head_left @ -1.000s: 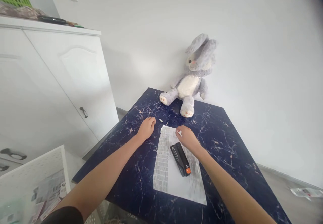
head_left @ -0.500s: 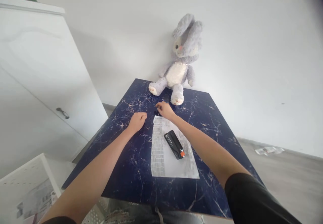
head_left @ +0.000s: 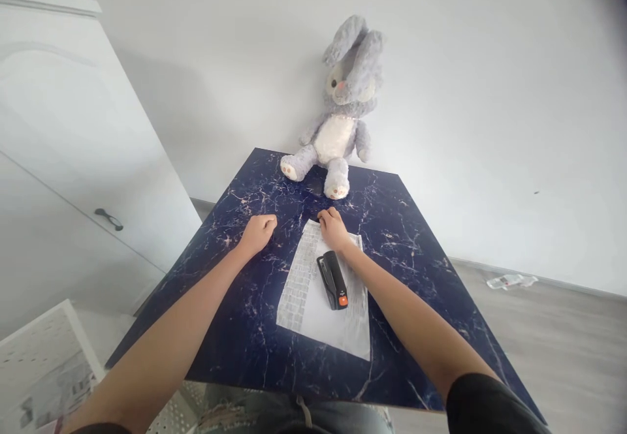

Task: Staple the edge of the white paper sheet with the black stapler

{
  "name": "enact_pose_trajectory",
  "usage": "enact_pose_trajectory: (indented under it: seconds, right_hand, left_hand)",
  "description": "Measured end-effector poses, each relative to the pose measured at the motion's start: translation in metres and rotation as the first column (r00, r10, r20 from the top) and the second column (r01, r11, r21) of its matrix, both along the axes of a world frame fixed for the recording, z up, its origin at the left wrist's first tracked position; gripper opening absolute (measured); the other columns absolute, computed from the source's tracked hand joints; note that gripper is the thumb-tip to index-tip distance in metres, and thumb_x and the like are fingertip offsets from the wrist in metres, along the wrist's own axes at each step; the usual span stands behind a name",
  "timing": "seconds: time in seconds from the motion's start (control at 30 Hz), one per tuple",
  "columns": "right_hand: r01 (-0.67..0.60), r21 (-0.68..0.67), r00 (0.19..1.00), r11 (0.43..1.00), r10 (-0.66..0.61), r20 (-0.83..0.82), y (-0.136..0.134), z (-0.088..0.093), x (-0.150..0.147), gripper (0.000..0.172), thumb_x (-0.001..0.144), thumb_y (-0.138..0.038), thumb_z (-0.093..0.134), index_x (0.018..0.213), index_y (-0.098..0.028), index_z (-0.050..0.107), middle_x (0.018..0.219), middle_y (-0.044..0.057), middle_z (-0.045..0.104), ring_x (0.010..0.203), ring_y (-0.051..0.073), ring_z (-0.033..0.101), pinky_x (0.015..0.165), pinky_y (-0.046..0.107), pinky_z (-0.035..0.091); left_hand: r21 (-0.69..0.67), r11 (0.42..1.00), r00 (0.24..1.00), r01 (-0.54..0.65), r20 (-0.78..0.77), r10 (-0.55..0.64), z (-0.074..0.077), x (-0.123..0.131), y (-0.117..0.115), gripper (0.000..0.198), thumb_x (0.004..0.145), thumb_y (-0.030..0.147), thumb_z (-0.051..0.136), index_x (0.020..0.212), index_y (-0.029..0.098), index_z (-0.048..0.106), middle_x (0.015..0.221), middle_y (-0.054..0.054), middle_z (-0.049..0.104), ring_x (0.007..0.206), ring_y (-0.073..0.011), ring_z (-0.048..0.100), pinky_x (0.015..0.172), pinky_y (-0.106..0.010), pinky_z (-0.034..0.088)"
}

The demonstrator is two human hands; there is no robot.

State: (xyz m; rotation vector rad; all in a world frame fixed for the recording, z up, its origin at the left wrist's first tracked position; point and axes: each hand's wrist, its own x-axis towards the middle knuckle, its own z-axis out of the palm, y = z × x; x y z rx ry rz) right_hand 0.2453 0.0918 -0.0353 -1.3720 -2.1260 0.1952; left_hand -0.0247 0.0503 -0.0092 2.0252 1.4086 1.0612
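Note:
My left hand (head_left: 259, 233) rests on the dark blue marbled table (head_left: 235, 336) as a loose fist, a little left of the paper, with nothing visible in it. My right hand (head_left: 335, 229) is at the far edge of a sheet of paper (head_left: 318, 323), fingers drawn together on that edge. The sheet has a grey brick-like pattern down its left side and lies at a slant. On top of it lies a black stapler (head_left: 334, 281), its orange-marked end toward me, just below my right wrist.
A grey plush rabbit (head_left: 333, 137) sits at the table's far edge against the wall. To the left stands a white cabinet (head_left: 73, 134) with a dark handle (head_left: 108, 219). A white perforated surface (head_left: 44, 356) is at lower left. Clear plastic packaging (head_left: 512, 281) lies on the floor at right.
My right hand has come nearer, onto the paper's far edge. The paper has turned, its near end swinging left, and the stapler on it has turned too. My left hand stays in a fist.

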Motion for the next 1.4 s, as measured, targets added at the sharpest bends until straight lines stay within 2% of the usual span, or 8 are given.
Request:
enact_pose_trajectory:
  seconds: [0.5, 0.73, 0.83, 0.93, 1.07, 1.2, 1.3, 1.4]
  right_hand:
    - [-0.005, 0.048, 0.999, 0.999, 0.003, 0.054, -0.026, -0.001, 0.116, 0.025, 0.097, -0.021, 0.041, 0.101, -0.020, 0.065, 0.100, 0.010, 0.058, 0.097, 0.025, 0.057, 0.094, 0.041, 0.048]
    - [-0.009, 0.044, 0.996, 0.999, 0.005, 0.088, -0.019, 0.003, 0.168, 0.023, 0.095, -0.021, 0.043, 0.100, -0.021, 0.066, 0.101, 0.010, 0.062, 0.100, 0.027, 0.057, 0.094, 0.043, 0.048]
    - [-0.002, 0.062, 0.995, 0.998, -0.004, 0.097, -0.014, 0.005, 0.173, 0.025, 0.096, -0.022, 0.041, 0.099, -0.021, 0.066, 0.101, 0.011, 0.063, 0.101, 0.027, 0.057, 0.093, 0.044, 0.048]
    - [0.085, 0.108, 0.992, 0.990, -0.094, 0.081, -0.016, 0.007, 0.174, 0.025, 0.096, -0.025, 0.042, 0.101, -0.021, 0.066, 0.106, 0.012, 0.065, 0.102, 0.028, 0.057, 0.095, 0.045, 0.048]
    - [0.165, 0.106, 0.981, 0.981, -0.175, 0.090, -0.032, 0.006, 0.182, 0.031, 0.099, -0.033, 0.041, 0.115, -0.022, 0.065, 0.124, 0.012, 0.064, 0.115, 0.029, 0.057, 0.104, 0.048, 0.044]
    - [0.072, -0.049, 0.973, 0.996, -0.059, 0.221, -0.043, -0.003, 0.183, 0.050, 0.101, -0.045, 0.038, 0.144, -0.023, 0.047, 0.157, 0.011, 0.041, 0.143, 0.030, 0.038, 0.116, 0.054, 0.032]
    - [0.103, -0.146, 0.951, 0.984, -0.054, 0.305, -0.042, -0.012, 0.174, 0.056, 0.101, -0.048, 0.034, 0.153, -0.025, 0.036, 0.163, 0.011, 0.029, 0.151, 0.031, 0.025, 0.119, 0.062, 0.022]
    - [0.107, -0.167, 0.940, 0.980, -0.045, 0.338, -0.037, -0.015, 0.160, 0.059, 0.101, -0.047, 0.033, 0.155, -0.021, 0.033, 0.165, 0.014, 0.024, 0.153, 0.032, 0.019, 0.120, 0.063, 0.018]
  left_hand:
    - [0.003, 1.000, 1.000, 0.009, -0.022, -0.009, 0.001, 0.003, 0.000, 0.025, 0.085, 0.020, 0.038, 0.060, 0.019, 0.038, 0.056, 0.003, 0.038, 0.056, -0.0117, 0.037, 0.060, -0.027, 0.026]
    - [-0.012, 1.000, 1.000, 0.020, -0.019, -0.020, 0.000, 0.004, 0.002, 0.025, 0.085, 0.021, 0.039, 0.060, 0.019, 0.039, 0.057, 0.003, 0.039, 0.057, -0.0121, 0.037, 0.060, -0.028, 0.025]
    - [-0.010, 1.000, 1.000, 0.021, -0.012, -0.021, 0.000, 0.004, 0.002, 0.026, 0.085, 0.021, 0.040, 0.059, 0.018, 0.039, 0.057, 0.003, 0.039, 0.057, -0.0119, 0.036, 0.060, -0.028, 0.025]
    - [-0.007, 1.000, 1.000, 0.022, -0.002, -0.022, -0.001, 0.004, 0.003, 0.027, 0.085, 0.021, 0.040, 0.058, 0.018, 0.041, 0.057, 0.003, 0.040, 0.057, -0.0119, 0.036, 0.060, -0.028, 0.025]
    - [-0.011, 1.000, 1.000, 0.018, 0.001, -0.018, -0.002, 0.004, 0.003, 0.026, 0.084, 0.021, 0.041, 0.058, 0.018, 0.042, 0.056, 0.002, 0.041, 0.056, -0.0119, 0.036, 0.060, -0.028, 0.025]
    - [-0.028, 1.000, 1.000, 0.010, -0.025, -0.011, -0.001, 0.005, 0.003, 0.027, 0.085, 0.022, 0.041, 0.059, 0.018, 0.043, 0.056, 0.002, 0.042, 0.056, -0.0119, 0.038, 0.060, -0.028, 0.025]
    - [-0.035, 0.999, 0.999, 0.004, -0.039, -0.005, 0.000, 0.005, 0.003, 0.027, 0.086, 0.023, 0.041, 0.059, 0.018, 0.042, 0.056, 0.002, 0.042, 0.057, -0.0119, 0.038, 0.061, -0.028, 0.026]
    - [-0.043, 0.999, 0.999, 0.003, -0.047, -0.005, 0.000, 0.005, 0.003, 0.027, 0.086, 0.023, 0.041, 0.059, 0.018, 0.042, 0.056, 0.003, 0.041, 0.056, -0.0120, 0.038, 0.061, -0.028, 0.026]
